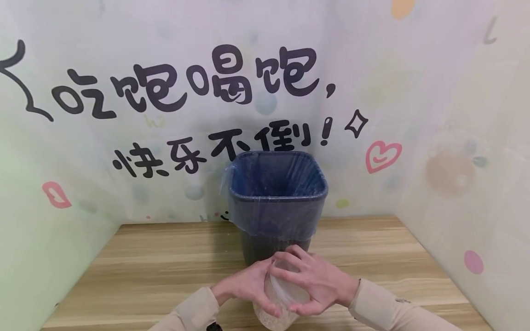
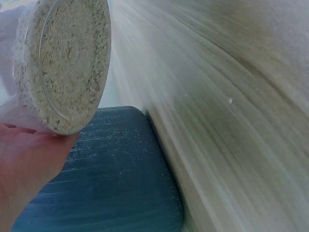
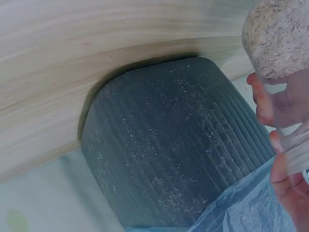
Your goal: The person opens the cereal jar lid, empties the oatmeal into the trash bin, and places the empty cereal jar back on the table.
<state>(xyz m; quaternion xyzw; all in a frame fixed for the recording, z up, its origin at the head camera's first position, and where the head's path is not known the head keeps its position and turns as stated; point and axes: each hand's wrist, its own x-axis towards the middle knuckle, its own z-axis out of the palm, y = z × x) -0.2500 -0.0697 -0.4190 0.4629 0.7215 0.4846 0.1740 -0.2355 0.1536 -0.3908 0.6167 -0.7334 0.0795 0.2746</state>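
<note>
Both hands hold a clear plastic jar (image 1: 270, 318) at the front of the table, in front of the bin. My left hand (image 1: 248, 282) grips its side, thumb and fingers spread around it. Over the upper part curls my right hand (image 1: 323, 282), with fingers bent about the top. Pale, flaky bits fill the bottom of the jar (image 2: 72, 63), which appears raised off the table in the left wrist view. The right wrist view has the jar (image 3: 282, 36) at its right edge, with a translucent ribbed band near the fingers (image 3: 263, 104). The hands partly hide the jar's top.
A dark bin (image 1: 256, 250) stands behind the hands, its rim covered by a thin bluish plastic liner (image 1: 277, 218). Pale specks cling to the bin's side (image 3: 154, 135). The wood-grain table (image 1: 165, 257) meets a printed wall covering (image 1: 186, 27) at the back.
</note>
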